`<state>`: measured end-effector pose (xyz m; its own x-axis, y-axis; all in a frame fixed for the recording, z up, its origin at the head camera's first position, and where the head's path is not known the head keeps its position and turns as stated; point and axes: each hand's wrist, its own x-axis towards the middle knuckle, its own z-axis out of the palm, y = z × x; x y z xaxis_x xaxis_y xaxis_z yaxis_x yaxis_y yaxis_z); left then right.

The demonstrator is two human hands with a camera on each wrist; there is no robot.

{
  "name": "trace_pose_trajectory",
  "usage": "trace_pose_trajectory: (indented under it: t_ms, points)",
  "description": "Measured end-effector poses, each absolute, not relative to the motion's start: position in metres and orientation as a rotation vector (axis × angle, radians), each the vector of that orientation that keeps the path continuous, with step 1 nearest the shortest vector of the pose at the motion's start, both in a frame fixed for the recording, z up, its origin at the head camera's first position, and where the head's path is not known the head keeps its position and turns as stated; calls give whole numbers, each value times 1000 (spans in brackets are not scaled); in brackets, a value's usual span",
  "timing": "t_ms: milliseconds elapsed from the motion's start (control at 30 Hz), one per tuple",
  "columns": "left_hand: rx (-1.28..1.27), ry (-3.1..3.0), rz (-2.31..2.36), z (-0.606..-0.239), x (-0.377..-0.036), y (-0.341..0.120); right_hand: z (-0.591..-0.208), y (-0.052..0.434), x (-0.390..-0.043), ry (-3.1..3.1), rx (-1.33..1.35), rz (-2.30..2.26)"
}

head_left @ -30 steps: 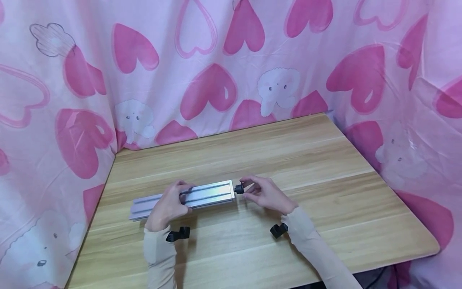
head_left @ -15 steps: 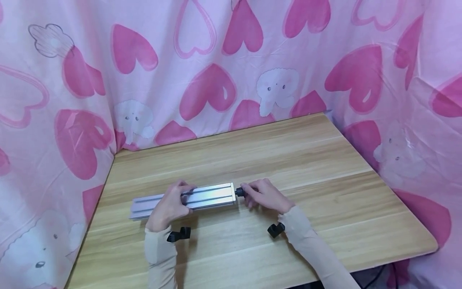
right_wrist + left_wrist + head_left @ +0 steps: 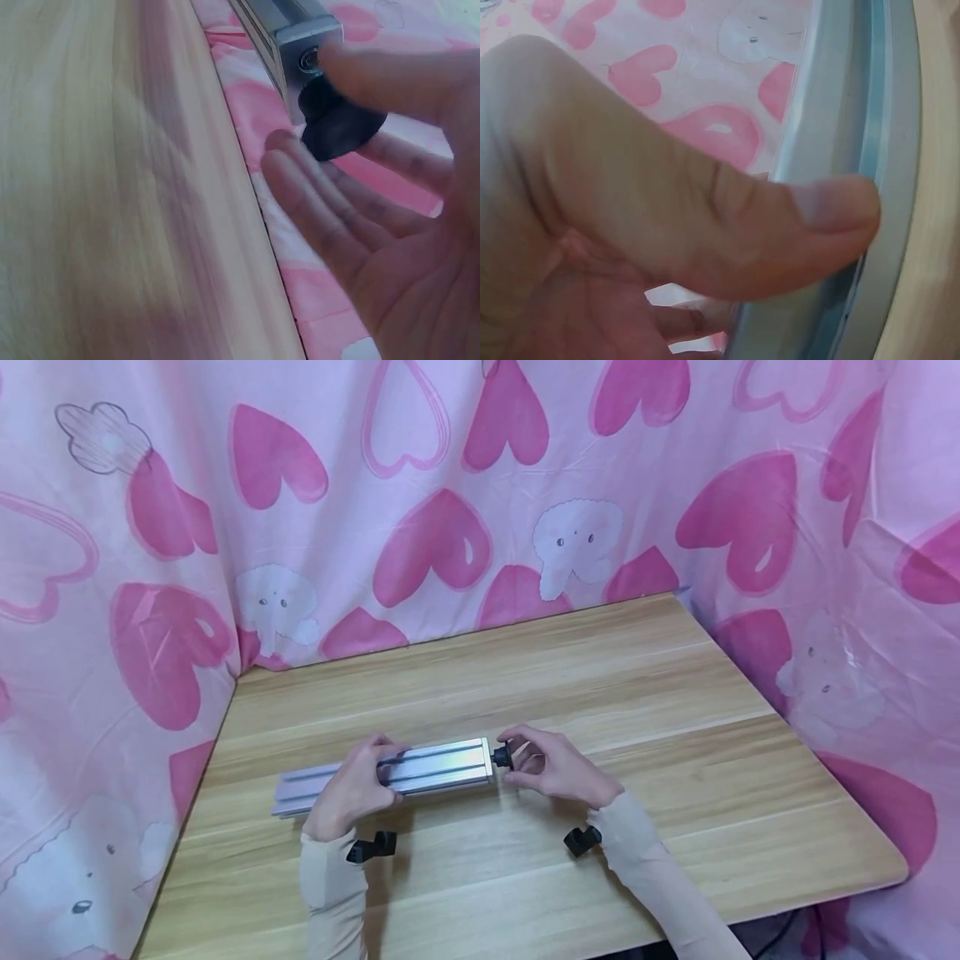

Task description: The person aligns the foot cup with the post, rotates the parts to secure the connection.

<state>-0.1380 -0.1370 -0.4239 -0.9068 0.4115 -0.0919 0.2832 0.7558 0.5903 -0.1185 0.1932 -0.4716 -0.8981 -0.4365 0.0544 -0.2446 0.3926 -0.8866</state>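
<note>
A silver aluminium profile (image 3: 442, 765) with long grooves lies slightly slanted above the wooden table. My left hand (image 3: 352, 791) grips it near its middle, the thumb lying along a groove of the profile (image 3: 900, 112) in the left wrist view. From its right end sticks a black levelling foot (image 3: 501, 757). My right hand (image 3: 561, 768) has thumb and index finger around this foot; the other fingers are loosely bent. In the right wrist view the foot (image 3: 341, 133) shows a wide round base, partly behind the thumb, and a round hole (image 3: 309, 60) shows in the end face.
The wooden table (image 3: 600, 693) has edges at the back, right and front. Pink curtains (image 3: 322, 543) with hearts hang around it. Black clips (image 3: 372, 847) sit at both wrists. Dark cables (image 3: 787, 935) hang below the front right edge.
My right fingers closed on the foot half a second ago, then spread wider around it as the hand rolled back. The left hand and the profile have hardly moved.
</note>
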Motion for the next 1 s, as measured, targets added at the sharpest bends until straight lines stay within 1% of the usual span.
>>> trace_pose_trajectory:
  t_ms: [100,433,833,1000]
  points:
    - [550,2732,860,-425,-139,-137,-474,193,-119,2452,-633,-1560]
    - [583,2740,842,-426,-140,-134,-476,194,-120,2462,-532,-1538]
    - [585,2750,828,-426,-139,-130,-479,193,-124,2183,-474,-1655]
    - [596,2749,828,-426,-139,-131,-479,192,-125,2139,-393,-1668]
